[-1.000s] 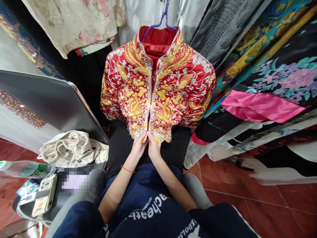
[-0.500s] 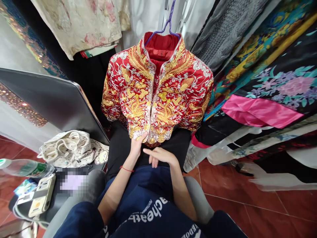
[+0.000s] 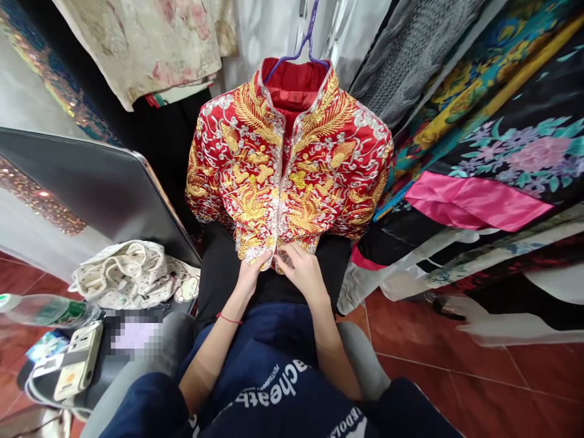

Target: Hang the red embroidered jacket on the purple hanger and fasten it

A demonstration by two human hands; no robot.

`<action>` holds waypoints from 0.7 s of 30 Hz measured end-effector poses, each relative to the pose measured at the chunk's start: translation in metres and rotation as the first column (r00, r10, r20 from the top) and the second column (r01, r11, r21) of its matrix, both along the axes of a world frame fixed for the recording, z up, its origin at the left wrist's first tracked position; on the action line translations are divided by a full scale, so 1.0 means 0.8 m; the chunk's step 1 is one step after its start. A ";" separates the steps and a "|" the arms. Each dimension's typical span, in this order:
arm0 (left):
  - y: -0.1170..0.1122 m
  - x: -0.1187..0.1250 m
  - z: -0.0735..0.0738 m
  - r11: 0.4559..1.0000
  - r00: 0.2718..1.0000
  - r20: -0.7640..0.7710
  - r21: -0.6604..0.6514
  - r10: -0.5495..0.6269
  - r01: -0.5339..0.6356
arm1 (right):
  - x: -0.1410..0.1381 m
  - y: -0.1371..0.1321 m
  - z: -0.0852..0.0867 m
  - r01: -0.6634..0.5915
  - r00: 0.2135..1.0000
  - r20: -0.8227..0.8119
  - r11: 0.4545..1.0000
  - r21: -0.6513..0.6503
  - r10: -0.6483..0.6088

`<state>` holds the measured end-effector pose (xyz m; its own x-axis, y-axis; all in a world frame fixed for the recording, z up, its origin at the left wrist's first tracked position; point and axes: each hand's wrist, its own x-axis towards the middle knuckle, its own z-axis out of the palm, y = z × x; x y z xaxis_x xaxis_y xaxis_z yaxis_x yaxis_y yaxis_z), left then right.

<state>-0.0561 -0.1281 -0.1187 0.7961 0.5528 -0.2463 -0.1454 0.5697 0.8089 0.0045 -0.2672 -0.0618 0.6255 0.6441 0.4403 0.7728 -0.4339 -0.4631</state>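
Observation:
A red jacket with gold and silver embroidery hangs on a purple hanger straight in front of me. Both front panels meet at its centre opening. My left hand pinches the bottom hem of the left panel, thumb on top. My right hand rests against the bottom hem of the right panel, fingers curled onto the edge. A thin red cord circles my left wrist. Black fabric hangs beneath the jacket.
Hanging floral and pink garments crowd the right side. A dark slanted board stands at left, with a white spotted bag, a water bottle and a power strip below it. Red floor tiles lie at right.
My right hand left the hem, dropped back toward my lap, and has now returned to the jacket's bottom edge. My left hand stayed on the hem throughout.

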 end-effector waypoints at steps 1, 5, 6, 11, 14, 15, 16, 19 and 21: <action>-0.001 0.000 -0.001 1.000 1.000 -0.003 -0.003 0.001 -0.001 | -0.001 0.000 0.000 0.016 0.999 -0.045 1.000 0.026 -0.014; -0.003 -0.001 -0.002 1.000 1.000 -0.021 -0.010 -0.013 0.013 | -0.002 0.006 -0.005 0.064 0.911 -0.412 0.985 0.162 0.009; -0.003 -0.001 -0.002 1.000 1.000 -0.019 -0.004 -0.018 0.018 | -0.001 0.009 -0.008 0.083 0.843 -0.536 0.973 0.214 0.046; 0.000 -0.002 -0.004 0.999 0.999 -0.032 0.039 -0.020 0.022 | 0.003 0.020 -0.019 0.199 0.493 -0.845 0.919 0.341 0.207; 0.002 -0.001 -0.008 0.998 0.999 -0.019 0.046 -0.032 0.032 | 0.005 0.023 -0.020 0.208 0.436 -0.872 0.917 0.340 0.224; 0.002 -0.001 -0.010 0.999 1.000 -0.016 0.043 -0.027 0.028 | 0.005 0.024 -0.019 0.213 0.416 -0.880 0.916 0.340 0.230; 0.002 0.000 -0.011 0.999 1.000 -0.015 0.041 -0.021 0.022 | 0.005 0.024 -0.018 0.219 0.398 -0.887 0.914 0.341 0.236; 0.003 0.000 -0.015 0.997 0.999 -0.029 0.065 -0.028 0.030 | 0.003 0.027 -0.016 0.234 0.358 -0.901 0.910 0.343 0.247; 0.005 0.000 -0.017 0.995 0.998 -0.043 0.084 -0.055 0.059 | 0.002 0.029 -0.018 0.237 0.329 -0.910 0.911 0.338 0.252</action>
<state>-0.0563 -0.1244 -0.1323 0.8171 0.5271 -0.2334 -0.0804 0.5052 0.8593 0.0062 -0.2443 -0.0760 0.7606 0.6007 -0.2463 -0.2721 -0.0494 -0.9610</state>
